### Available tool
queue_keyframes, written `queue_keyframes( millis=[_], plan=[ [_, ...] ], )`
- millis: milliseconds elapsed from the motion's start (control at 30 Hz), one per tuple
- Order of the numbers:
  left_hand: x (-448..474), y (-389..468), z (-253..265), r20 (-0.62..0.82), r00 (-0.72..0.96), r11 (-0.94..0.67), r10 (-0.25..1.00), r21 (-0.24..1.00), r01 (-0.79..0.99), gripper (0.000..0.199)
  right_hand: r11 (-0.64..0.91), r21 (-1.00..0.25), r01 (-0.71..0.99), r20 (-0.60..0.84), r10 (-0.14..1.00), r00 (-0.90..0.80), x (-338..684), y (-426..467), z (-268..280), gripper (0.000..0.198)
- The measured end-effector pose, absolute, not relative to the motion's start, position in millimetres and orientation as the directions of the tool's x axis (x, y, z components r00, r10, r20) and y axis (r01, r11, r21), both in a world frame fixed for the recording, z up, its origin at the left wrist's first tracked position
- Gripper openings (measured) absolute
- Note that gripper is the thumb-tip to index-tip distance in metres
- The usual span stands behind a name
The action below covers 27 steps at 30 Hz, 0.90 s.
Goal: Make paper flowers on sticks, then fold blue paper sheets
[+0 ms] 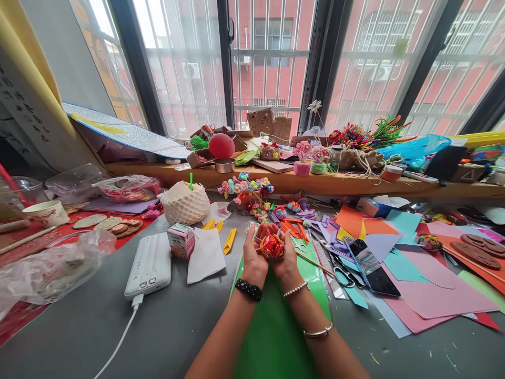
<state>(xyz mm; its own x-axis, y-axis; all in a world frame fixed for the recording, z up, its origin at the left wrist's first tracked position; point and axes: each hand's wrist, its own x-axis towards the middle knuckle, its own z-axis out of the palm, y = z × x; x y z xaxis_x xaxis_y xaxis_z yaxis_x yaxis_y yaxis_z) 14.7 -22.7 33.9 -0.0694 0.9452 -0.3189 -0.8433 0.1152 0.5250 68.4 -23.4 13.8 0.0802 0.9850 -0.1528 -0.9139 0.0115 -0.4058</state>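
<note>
A red, orange and yellow folded paper flower (pixel 272 246) rests in my two cupped palms, above a green mat (pixel 262 337). My left hand (pixel 254 259) supports it from the left, fingers curved up around its side. On the other side my right hand (pixel 286 257) cups it in the same way. The flower's underside is hidden by the palms. Close beyond the fingertips lie strips of orange paper (pixel 292 227) and a small pair of scissors (pixel 300 246). More folded paper flowers (pixel 280 211) sit farther back.
To the right are black-handled scissors (pixel 344 272), a phone (pixel 371 266) and coloured paper sheets (pixel 430 279). On the left stand a power bank (pixel 149 266) with a cable, a small drink carton (pixel 181 241) and a coconut (pixel 185 204) with a straw. A cluttered windowsill (pixel 165 171) runs behind.
</note>
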Motion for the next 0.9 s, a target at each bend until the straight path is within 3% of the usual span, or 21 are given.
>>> queue_keyframes(
  millis=[167,333,500,633,733,900],
  plan=[
    [16,-31,46,-0.276,-0.089,0.026,0.957,0.386,-0.922,0.022,-0.032,-0.379,-0.925,-0.180,0.983,0.040,70,-22,14,0.039],
    [22,-24,43,-0.259,-0.099,0.008,0.961,0.380,-0.925,0.027,-0.062,-0.317,-0.946,-0.224,0.974,0.011,74,-21,17,0.049],
    [28,-9,29,-0.298,-0.069,0.049,0.952,0.371,-0.927,0.018,-0.015,-0.310,-0.951,-0.302,0.950,0.084,73,-13,11,0.042],
    [27,-7,27,-0.310,0.004,0.114,0.951,0.336,-0.935,0.017,-0.003,-0.347,-0.938,-0.284,0.953,0.102,66,-5,4,0.039],
    [26,-10,28,-0.279,-0.054,0.057,0.959,0.375,-0.925,0.024,-0.008,-0.338,-0.941,-0.275,0.957,0.091,63,-3,3,0.039],
    [29,-12,25,-0.093,-0.128,-0.054,0.987,0.561,-0.826,0.026,-0.009,-0.346,-0.938,-0.313,0.944,0.107,66,-3,4,0.042]
  ],
)
